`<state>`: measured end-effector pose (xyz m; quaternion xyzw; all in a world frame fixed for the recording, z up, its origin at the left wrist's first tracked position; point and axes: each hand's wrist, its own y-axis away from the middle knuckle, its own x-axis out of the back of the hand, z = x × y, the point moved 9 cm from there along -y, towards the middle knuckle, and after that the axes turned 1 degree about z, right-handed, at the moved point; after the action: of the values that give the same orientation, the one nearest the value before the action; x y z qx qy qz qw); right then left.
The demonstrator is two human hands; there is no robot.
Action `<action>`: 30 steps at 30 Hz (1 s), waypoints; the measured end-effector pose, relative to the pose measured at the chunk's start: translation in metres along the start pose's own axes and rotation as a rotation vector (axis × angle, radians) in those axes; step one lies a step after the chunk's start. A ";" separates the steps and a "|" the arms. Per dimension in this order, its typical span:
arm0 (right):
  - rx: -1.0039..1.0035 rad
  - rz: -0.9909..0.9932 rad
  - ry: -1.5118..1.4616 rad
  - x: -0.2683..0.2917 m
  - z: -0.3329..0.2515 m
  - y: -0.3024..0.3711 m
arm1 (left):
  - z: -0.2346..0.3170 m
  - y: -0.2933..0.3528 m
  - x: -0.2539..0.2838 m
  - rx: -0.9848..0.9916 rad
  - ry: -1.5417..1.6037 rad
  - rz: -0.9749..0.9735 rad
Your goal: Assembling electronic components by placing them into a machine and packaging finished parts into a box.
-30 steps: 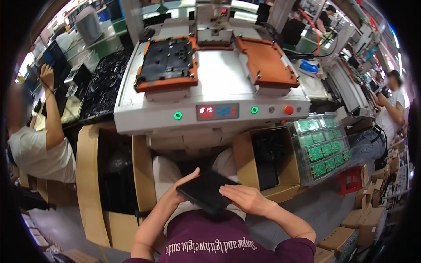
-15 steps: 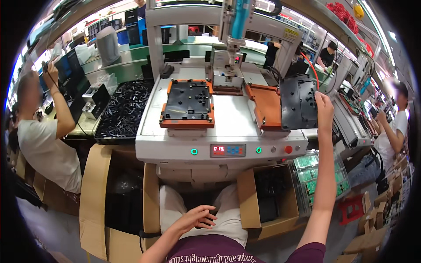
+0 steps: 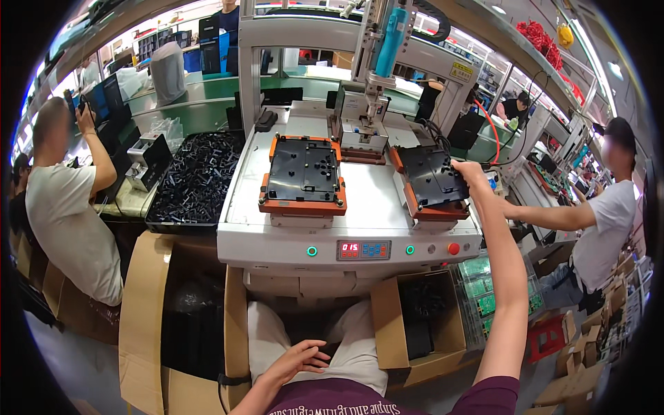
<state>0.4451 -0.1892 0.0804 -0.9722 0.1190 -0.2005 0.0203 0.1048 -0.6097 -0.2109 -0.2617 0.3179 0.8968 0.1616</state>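
My right hand (image 3: 472,177) is closed on the right edge of a black plastic panel (image 3: 434,176). That panel lies over the right orange fixture (image 3: 446,210), whose front rim shows beneath it; whether it is fully seated I cannot tell. Another black panel (image 3: 299,169), dotted with small posts, rests in the left orange fixture (image 3: 304,207). My left hand (image 3: 299,361) hovers over or rests on my lap, holding nothing, its fingers stretched out and somewhat apart.
Behind the fixtures stands the machine's blue-bodied screwdriver head (image 3: 389,52). A tray of small black parts (image 3: 197,178) is at left. Open cartons (image 3: 142,321) (image 3: 394,325) flank my knees. Green circuit boards (image 3: 486,304) lie right. One co-worker's arm (image 3: 553,216) reaches in behind my right forearm.
My right hand has brought the black panel left and down from a tilted position onto the right fixture. The co-worker at right now stretches an arm forward. My left hand stays near my lap.
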 end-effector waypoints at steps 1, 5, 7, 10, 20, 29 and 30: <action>-0.105 -0.051 0.023 0.007 0.021 -0.008 | -0.001 -0.002 -0.001 0.000 0.003 -0.013; -0.268 -0.152 0.031 0.002 0.065 -0.014 | -0.002 -0.003 -0.004 -0.003 0.007 -0.014; -0.284 -0.219 -0.064 -0.002 0.078 -0.019 | -0.002 -0.004 -0.005 -0.002 0.019 -0.009; -0.381 -0.304 -0.285 -0.009 0.093 -0.018 | 0.001 -0.004 -0.006 -0.009 -0.001 -0.015; 0.471 0.259 0.464 0.033 -0.009 0.028 | -0.010 0.004 0.002 -0.007 -0.024 0.049; 0.313 0.253 0.211 0.044 0.037 0.110 | -0.011 0.004 0.011 -0.007 -0.047 0.126; 0.329 0.290 0.159 0.041 0.036 0.116 | -0.011 0.002 0.010 -0.003 -0.047 0.124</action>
<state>0.4700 -0.3123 0.0533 -0.9096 0.2245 -0.2883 0.1977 0.1000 -0.6175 -0.2232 -0.2206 0.3282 0.9115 0.1127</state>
